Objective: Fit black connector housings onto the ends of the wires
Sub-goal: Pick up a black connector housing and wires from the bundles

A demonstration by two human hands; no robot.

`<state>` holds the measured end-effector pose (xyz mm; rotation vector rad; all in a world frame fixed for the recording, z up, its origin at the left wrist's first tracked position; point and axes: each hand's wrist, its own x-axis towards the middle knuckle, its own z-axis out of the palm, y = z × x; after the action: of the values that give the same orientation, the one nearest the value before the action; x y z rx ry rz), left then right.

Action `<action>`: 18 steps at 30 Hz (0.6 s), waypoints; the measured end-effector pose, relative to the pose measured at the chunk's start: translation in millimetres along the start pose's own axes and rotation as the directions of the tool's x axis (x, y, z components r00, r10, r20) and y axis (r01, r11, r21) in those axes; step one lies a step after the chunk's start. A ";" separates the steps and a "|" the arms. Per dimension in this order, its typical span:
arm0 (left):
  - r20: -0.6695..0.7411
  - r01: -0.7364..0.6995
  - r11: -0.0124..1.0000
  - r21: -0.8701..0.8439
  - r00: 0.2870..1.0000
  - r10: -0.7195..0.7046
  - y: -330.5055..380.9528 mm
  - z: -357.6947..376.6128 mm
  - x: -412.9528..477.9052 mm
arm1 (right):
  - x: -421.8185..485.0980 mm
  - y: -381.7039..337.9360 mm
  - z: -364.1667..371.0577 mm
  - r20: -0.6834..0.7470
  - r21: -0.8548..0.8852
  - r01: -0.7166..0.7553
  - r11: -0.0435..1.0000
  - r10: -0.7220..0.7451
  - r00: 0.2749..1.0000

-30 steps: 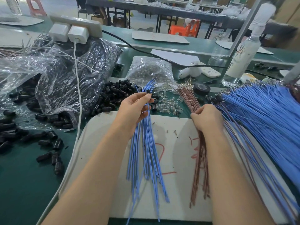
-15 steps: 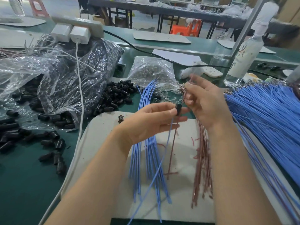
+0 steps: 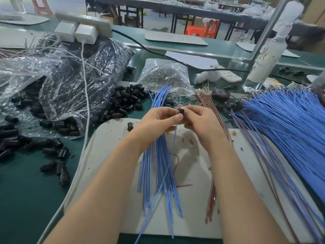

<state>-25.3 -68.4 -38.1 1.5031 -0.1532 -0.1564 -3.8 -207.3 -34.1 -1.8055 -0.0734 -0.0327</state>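
Observation:
My left hand (image 3: 158, 120) pinches a small black connector housing (image 3: 181, 111) between thumb and fingers, above a white work board (image 3: 246, 182). A blue wire (image 3: 168, 162) hangs down from the housing. My right hand (image 3: 200, 120) meets it from the right, fingers curled round a thin brown wire at the housing. A fan of loose blue wires (image 3: 158, 173) lies on the board under my hands. A bundle of brown wires (image 3: 212, 194) lies to the right of them. Loose black housings (image 3: 126, 101) are heaped behind the board.
Clear bags (image 3: 70, 85) of black housings fill the left; more housings (image 3: 58, 152) are scattered on the green table. A bag of small clear parts (image 3: 163, 74) sits behind. A large blue wire bundle (image 3: 290, 129) spreads at the right. A white cable (image 3: 84, 131) runs along the board's left edge.
My hands have drawn together and lower over the board. The right hand has closed in on the housing, which the left still holds with the blue wire.

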 end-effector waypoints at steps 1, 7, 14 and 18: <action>-0.018 -0.010 0.999 0.040 1.000 0.011 -0.7 0.5 0.1 | -0.1 -0.1 0.6 -0.046 -0.001 0.034 0.999 -0.034 0.998; -0.051 -0.082 0.981 0.174 0.994 0.093 -2.2 2.7 0.6 | -0.1 1.7 -7.6 -0.087 0.115 -0.098 0.989 0.109 0.990; 0.052 -0.068 0.983 0.168 0.997 0.060 1.5 2.0 -3.5 | -0.3 -4.8 0.9 -0.133 0.378 -0.038 0.925 0.095 0.986; -0.016 -0.065 0.971 0.230 0.997 0.071 1.2 0.8 -2.9 | 1.9 -6.4 -9.0 -0.398 0.435 0.142 0.889 0.049 0.916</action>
<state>-28.4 -68.6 -36.9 1.7274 -0.2089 -0.0665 -2.2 -214.5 -25.7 -1.2914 0.1578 -0.3908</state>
